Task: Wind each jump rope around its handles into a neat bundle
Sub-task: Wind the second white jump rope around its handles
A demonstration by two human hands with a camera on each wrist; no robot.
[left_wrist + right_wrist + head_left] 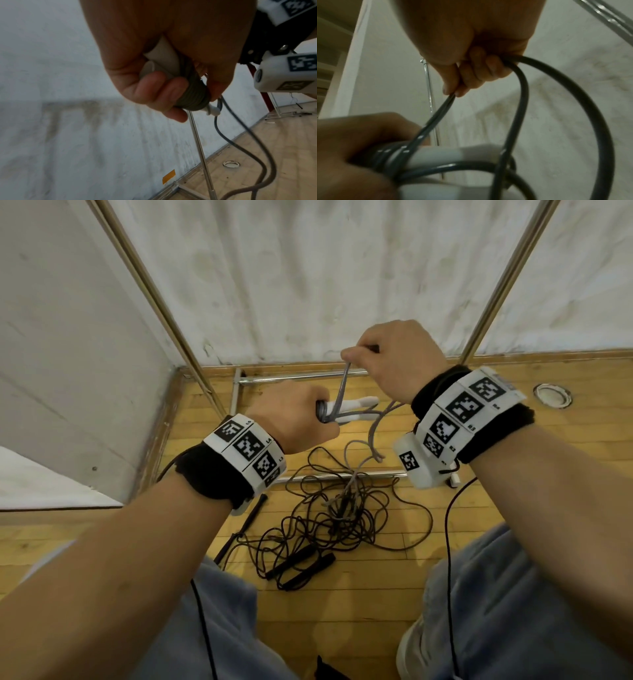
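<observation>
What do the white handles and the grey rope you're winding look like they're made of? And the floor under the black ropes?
White handles: smooth matte, probably plastic; even colour, no grain.
Grey rope: glossy, likely PVC-coated cord; bright highlights, and it holds springy curves.
Floor: varnished wood strips; visible grain and plank seams.
Black ropes: thin cord in loose tangles, material unclear.

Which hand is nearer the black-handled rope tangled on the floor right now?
Left. The left hand grips the white handles above the black-handled rope, lower and nearer it. The right hand pinches the gray cord higher up and farther toward the wall.
</observation>
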